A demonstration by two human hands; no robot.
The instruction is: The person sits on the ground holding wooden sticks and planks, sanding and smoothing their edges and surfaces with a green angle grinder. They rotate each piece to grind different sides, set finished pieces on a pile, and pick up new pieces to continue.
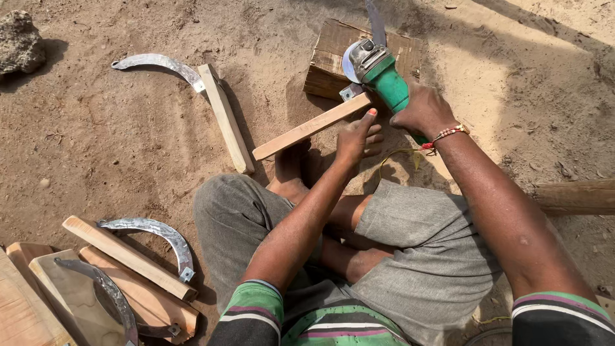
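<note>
Your right hand (426, 112) is clamped around the green angle grinder (378, 67), its body running from your wrist up-left, disc end over the wooden block (333, 54). Your left hand (355, 138) grips the sickle's wooden handle (311, 127), fingers curled on it; its long axis slants from lower left up to the block, and the blade (376, 22) rises past the grinder. Left of the block, a finished sickle (192, 90) lies on the sand. Far below-left of the block, two more sickles (147, 247) rest on wooden blanks (57, 288). Open sand lies between.
</note>
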